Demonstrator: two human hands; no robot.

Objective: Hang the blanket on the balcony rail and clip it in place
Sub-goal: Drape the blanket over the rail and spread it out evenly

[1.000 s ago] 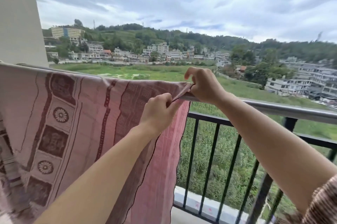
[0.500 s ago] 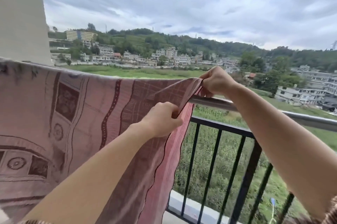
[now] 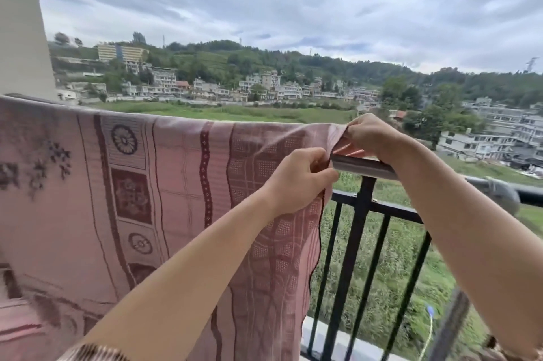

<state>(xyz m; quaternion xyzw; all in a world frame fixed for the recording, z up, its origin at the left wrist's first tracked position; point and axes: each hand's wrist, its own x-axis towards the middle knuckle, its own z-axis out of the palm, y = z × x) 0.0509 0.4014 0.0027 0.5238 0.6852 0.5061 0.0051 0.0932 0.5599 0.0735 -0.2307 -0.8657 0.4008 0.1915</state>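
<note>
A pink blanket [image 3: 164, 184] with dark red flower and square patterns hangs over the balcony rail [image 3: 370, 165], covering its whole left stretch. My right hand [image 3: 370, 134] pinches the blanket's top right corner just above the silver rail. My left hand [image 3: 299, 178] grips the blanket's right edge a little lower, on my side of the rail. I see no clip in either hand.
Black vertical bars [image 3: 352, 257] run under the bare right part of the rail, with a white ledge [image 3: 340, 343] at their foot. A pale pillar [image 3: 20, 22] stands at the far left. Beyond lie a green field and hillside buildings.
Both hands have carried the blanket's right edge further right along the rail, spreading the cloth flatter. The corner that was lifted and folded now lies closer to the rail.
</note>
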